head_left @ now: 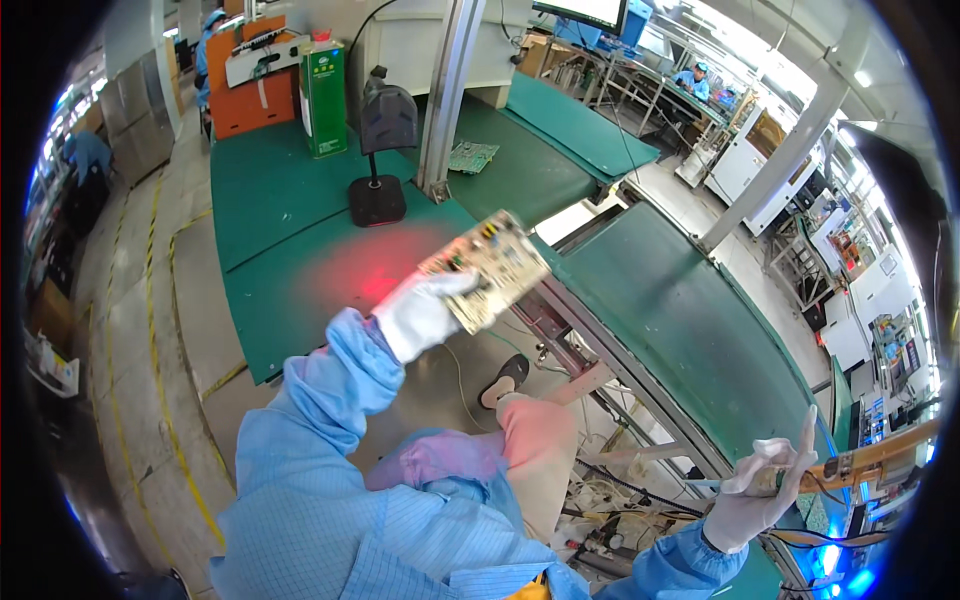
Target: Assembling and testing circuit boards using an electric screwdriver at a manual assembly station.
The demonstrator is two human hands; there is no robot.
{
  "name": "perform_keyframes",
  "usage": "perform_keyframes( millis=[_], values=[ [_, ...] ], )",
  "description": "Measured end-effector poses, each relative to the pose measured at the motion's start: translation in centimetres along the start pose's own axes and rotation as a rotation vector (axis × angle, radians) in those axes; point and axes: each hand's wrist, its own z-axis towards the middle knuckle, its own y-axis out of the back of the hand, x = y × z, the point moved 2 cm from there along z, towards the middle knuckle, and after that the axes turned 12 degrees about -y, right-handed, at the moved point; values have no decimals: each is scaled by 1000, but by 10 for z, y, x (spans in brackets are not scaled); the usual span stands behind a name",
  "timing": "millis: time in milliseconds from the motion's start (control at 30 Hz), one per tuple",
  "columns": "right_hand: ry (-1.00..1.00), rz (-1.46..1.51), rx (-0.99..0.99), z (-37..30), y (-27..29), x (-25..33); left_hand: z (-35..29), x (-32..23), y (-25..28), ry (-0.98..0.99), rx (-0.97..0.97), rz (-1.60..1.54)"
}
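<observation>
My left hand (418, 318), in a white glove, grips a pale circuit board (505, 265) by its near left edge. The thumb lies over the board's component side, and the board is tilted above the gap between the green bench and the conveyor belt. Beyond it, a black scanner on a stand (385, 125) faces down and throws a red glow onto the green bench mat (290, 225). At the lower right, my right hand (757, 495), also gloved, has its fingers spread, one pointing up. It is beside a brownish bar (880, 452); whether they touch I cannot tell.
A green metal can (323, 98) and an orange stand (245, 90) are at the bench's back. Another circuit board (472, 157) lies behind the metal post (447, 100). The green conveyor (680, 310) runs along my right, with loose cables (620, 510) below.
</observation>
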Motion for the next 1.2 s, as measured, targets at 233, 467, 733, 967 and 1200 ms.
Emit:
perform_keyframes(
  millis=[233, 467, 733, 967, 1200],
  values=[
    [-55, 25, 99, 3, -18, 0, -4, 93, -56, 400, 229, 8],
    [-78, 95, 86, 8, -27, -9, -14, 141, -91, 453, 473, 237],
    [-96, 108, 32, 9, -21, -12, -28, 171, -104, 531, 507, 307],
    [-76, 133, -64, 20, -19, -17, -35, 197, -113, 606, 457, 141],
    [-48, 138, 161, 33, -3, -33, -34, 202, -116, 686, 513, 333]
  ],
)
